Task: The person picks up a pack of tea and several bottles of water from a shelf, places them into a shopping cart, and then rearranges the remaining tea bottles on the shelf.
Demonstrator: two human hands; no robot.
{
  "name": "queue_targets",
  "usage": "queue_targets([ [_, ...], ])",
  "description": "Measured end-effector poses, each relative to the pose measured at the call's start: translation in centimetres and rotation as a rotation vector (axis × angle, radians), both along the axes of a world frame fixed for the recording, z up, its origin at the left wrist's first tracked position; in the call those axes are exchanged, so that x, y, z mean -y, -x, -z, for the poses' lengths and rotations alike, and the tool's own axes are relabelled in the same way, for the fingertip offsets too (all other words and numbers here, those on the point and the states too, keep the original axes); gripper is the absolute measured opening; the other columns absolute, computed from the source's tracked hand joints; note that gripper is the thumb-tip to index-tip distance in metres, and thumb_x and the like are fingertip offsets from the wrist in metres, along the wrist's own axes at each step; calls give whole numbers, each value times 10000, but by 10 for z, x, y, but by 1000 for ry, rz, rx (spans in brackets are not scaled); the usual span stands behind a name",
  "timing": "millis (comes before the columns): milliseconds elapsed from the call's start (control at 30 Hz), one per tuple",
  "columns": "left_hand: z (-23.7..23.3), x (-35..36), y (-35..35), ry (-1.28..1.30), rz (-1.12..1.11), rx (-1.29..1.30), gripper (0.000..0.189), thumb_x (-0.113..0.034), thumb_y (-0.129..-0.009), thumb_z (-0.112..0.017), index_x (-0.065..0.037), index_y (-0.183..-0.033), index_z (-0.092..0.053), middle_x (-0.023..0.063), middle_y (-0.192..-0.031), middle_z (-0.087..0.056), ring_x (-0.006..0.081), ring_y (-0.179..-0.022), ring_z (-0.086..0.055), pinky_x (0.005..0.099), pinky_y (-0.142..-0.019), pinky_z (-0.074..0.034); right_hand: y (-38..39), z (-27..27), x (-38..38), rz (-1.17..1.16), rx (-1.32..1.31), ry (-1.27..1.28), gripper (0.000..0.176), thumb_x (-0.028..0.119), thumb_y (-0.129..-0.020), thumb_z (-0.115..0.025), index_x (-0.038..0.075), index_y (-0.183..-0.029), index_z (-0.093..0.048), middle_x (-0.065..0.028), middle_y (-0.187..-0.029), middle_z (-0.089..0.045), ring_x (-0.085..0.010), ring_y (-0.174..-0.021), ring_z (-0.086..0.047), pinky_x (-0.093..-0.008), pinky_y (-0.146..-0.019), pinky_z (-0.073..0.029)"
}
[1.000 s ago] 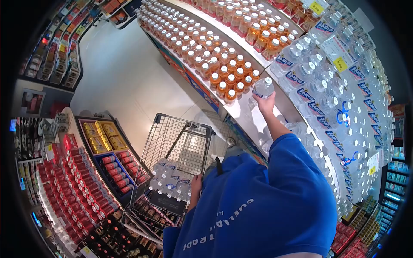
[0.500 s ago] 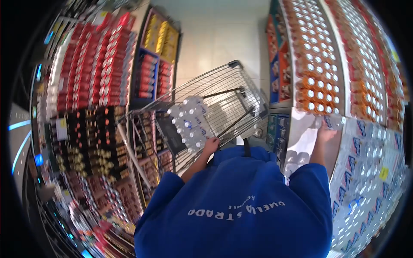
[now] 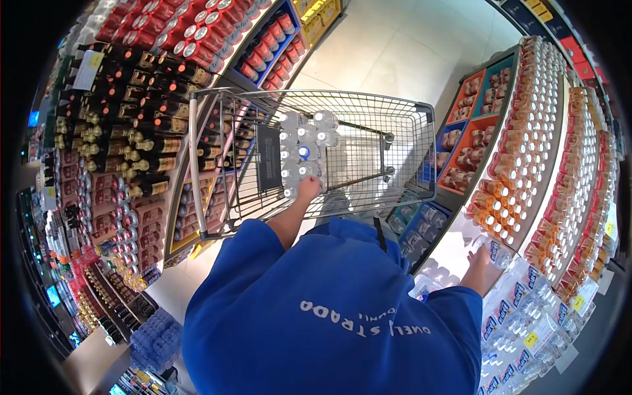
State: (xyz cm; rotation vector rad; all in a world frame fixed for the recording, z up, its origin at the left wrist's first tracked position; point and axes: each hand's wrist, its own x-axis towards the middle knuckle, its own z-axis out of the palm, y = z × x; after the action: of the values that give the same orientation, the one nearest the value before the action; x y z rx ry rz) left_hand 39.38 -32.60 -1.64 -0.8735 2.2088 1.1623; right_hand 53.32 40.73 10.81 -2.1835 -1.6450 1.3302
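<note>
Several clear water bottles, most with white caps and one with a blue cap, stand close together in the metal shopping cart. My left hand is closed at the near side of this group, around a water bottle that it partly hides. To the right, my right hand reaches over the pale shelf with its fingers apart. Just beyond it lies a clear bottle with a blue and red label; whether the hand touches it cannot be made out.
Left shelves carry dark bottles and red-packed drinks. On the right are orange drink bottles, labelled water packs and a low rack of coloured boxes. Light floor runs ahead.
My view has turned, so the cart appears straighter and the right shelf slants. My right hand's fingers are now spread beside the bottle. My left hand remains at the bottles in the cart.
</note>
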Motion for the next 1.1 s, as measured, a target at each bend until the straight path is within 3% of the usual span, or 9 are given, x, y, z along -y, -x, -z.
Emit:
queue_targets([
  [100, 21, 9, 34, 150, 78, -138, 378, -333, -849, -657, -62, -1112, -675, 201, -954, -723, 371, -917, -699, 458, -827, -538, 10, -39, 48, 22, 108, 60, 912, 340, -855, -735, 92, -1561, -214, -201, -1338, -556, -448, -950, -682, -607, -877, -495],
  [167, -7, 4, 71, 79, 39, -132, 425, -314, -832, -684, -58, -1170, -649, 188, -961, -723, 382, -971, -689, 466, -875, -531, 15, -61, 88, 49, 55, -69, 977, 323, -824, -754, -25, -1522, -167, -237, -1387, -505, -425, -977, -679, -612, -866, -494],
  [300, 4, -9, 139, 192, 197, -232, 629, -290, -814, -735, -61, -1353, -507, 226, -1250, -607, 418, -1135, -621, 484, -958, -505, -9, -59, 125, -434, 43, -314, 822, 254, -883, -715, 2, -1506, -241, -199, -1328, -582, -305, -898, -722, -419, -643, -536],
  [333, 4, -15, 149, 229, 201, -238, 631, -282, -794, -759, -51, -1328, -514, 231, -1189, -623, 417, -1135, -617, 484, -955, -503, -15, -63, 140, -488, 44, -253, 832, 221, -894, -709, -30, -1516, -218, -226, -1278, -606, -270, -816, -724, -333, -527, -497],
  [467, 18, -24, 171, 313, 213, -187, 624, -257, -749, -818, -43, -1252, -516, 239, -1071, -662, 423, -1103, -621, 490, -941, -503, 3, -134, 270, -762, 111, -244, 876, 182, -919, -729, -17, -1552, -157, -266, -1405, -512, -317, -1059, -680, -379, -882, -550],
  [600, 22, -22, 173, 255, 262, -229, 533, -267, -743, -838, -48, -1126, -540, 232, -1016, -686, 433, -991, -654, 502, -872, -519, 4, -167, 354, -868, -25, -166, 833, 153, -925, -708, -11, -1551, -183, -273, -1413, -500, -304, -1072, -668, -392, -884, -547],
  [700, 19, -18, 156, 213, 533, -358, 449, -240, -751, -822, -46, -1042, -539, 226, -898, -694, 456, -887, -671, 522, -791, -532, 1, -163, 388, -929, -38, -126, 828, 166, -898, -728, -1, -1539, -231, -264, -1408, -511, -304, -1070, -671, -413, -902, -541],
  [967, -108, -25, 114, 57, 751, -470, 407, -309, -658, -817, -33, -804, -555, 169, -679, -601, 376, -624, -585, 461, -600, -476, 36, -146, 439, -1169, -132, 62, 931, 251, -809, -809, 10, -1529, -272, -241, -1438, -493, -363, -1206, -609, -451, -1027, -489],
  [1100, -237, -36, 86, -142, 940, -544, 345, -210, -617, -809, -60, -728, -518, 81, -558, -512, 210, -493, -514, 338, -504, -428, 70, -134, 456, -1495, -386, -371, 1078, 303, -722, -858, 6, -1553, -239, -236, -1414, -519, -418, -1347, -475, -465, -1150, -377],
])
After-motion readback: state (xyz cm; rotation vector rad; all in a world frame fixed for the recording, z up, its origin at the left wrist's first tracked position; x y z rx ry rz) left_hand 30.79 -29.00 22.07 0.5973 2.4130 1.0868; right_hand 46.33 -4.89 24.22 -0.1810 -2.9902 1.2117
